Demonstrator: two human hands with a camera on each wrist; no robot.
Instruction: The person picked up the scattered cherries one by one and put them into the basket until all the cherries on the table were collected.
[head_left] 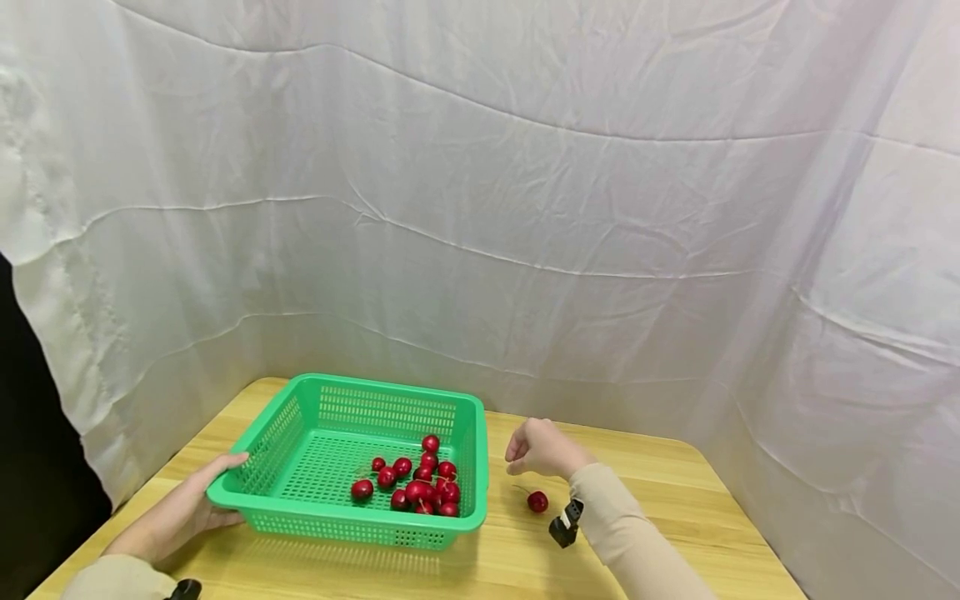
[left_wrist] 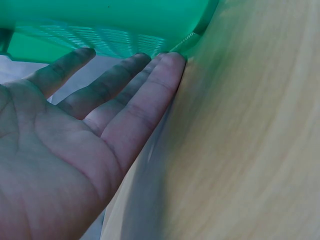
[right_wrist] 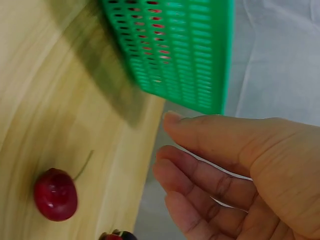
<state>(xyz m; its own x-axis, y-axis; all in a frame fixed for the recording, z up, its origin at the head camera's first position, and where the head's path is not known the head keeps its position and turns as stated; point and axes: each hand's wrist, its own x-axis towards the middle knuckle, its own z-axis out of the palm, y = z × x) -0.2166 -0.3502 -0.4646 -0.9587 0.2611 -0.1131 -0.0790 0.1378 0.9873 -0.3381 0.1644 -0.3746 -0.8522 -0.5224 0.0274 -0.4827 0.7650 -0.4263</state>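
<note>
A green plastic basket with slotted walls holds several dark red cherries, mostly gathered at its right end. At the basket's left corner my left hand grips the rim, thumb on top. Its other fingers reach nearly straight under the basket in the left wrist view. My right hand hovers right of the basket, fingers loosely bent, with nothing between thumb and fingertips. One loose cherry with a stem lies on the table just nearer than that hand; the right wrist view shows this cherry too.
The wooden table ends at a white cloth curtain behind and on both sides. A small red and dark thing is cut off at the bottom of the right wrist view. A black wrist device sits on the right sleeve.
</note>
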